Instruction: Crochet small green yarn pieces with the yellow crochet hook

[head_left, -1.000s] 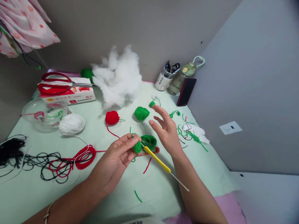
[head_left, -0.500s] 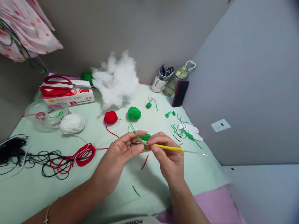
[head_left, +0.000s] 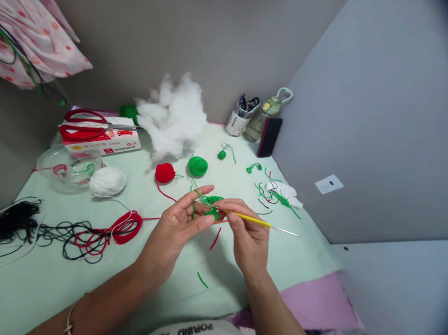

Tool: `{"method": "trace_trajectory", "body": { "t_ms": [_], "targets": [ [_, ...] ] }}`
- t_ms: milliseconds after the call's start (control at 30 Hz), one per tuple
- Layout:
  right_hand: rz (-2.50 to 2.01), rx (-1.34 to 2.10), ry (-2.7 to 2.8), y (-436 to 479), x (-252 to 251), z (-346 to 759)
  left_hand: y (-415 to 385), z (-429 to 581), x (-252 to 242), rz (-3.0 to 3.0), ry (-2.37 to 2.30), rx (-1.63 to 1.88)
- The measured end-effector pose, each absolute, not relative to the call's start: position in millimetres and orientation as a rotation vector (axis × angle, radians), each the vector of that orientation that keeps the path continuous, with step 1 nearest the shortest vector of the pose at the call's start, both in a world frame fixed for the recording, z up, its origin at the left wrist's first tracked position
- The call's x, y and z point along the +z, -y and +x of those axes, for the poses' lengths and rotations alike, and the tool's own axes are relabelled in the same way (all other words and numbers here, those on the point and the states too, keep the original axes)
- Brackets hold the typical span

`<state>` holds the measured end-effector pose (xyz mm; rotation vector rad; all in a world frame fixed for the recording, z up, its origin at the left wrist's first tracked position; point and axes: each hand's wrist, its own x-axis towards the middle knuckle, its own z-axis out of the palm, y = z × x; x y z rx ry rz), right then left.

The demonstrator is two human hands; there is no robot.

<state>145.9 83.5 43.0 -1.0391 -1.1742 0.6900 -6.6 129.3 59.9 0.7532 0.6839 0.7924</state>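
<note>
My left hand (head_left: 182,223) pinches a small green crocheted piece (head_left: 212,212) between thumb and fingers, with green yarn running over the fingers. My right hand (head_left: 247,234) is closed around a yellow-handled crochet hook (head_left: 255,220), whose metal shaft sticks out to the right; the hook end meets the green piece. Both hands hover above the pale green table cover (head_left: 45,284). A green yarn ball (head_left: 197,165) and a red yarn ball (head_left: 165,172) lie just beyond the hands.
White stuffing (head_left: 173,117) sits at the back. Red scissors (head_left: 85,126) rest on a box; a glass bowl (head_left: 68,167), white yarn ball (head_left: 107,181), tangled black and red cords (head_left: 80,239) lie left. A pen jar (head_left: 239,118), bottle (head_left: 262,119), phone (head_left: 269,137) and yarn scraps (head_left: 279,194) are right.
My right hand, open a second ago, has taken hold of the crochet hook that hung from the green piece and now works it against the piece. The left hand keeps its hold.
</note>
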Motion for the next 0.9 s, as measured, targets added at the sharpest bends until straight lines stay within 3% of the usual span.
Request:
{"method": "trace_trajectory", "body": {
  "t_ms": [433,900],
  "targets": [
    [-0.921,0.972,0.981,-86.8,53.5,154.3,-132.0,-8.4,60.0,0.876,-0.772,0.785],
    [-1.144,-0.008,1.796,-74.1,45.9,148.7,-128.5,-6.1,63.6,1.078,-0.913,0.958]
  ]
}}
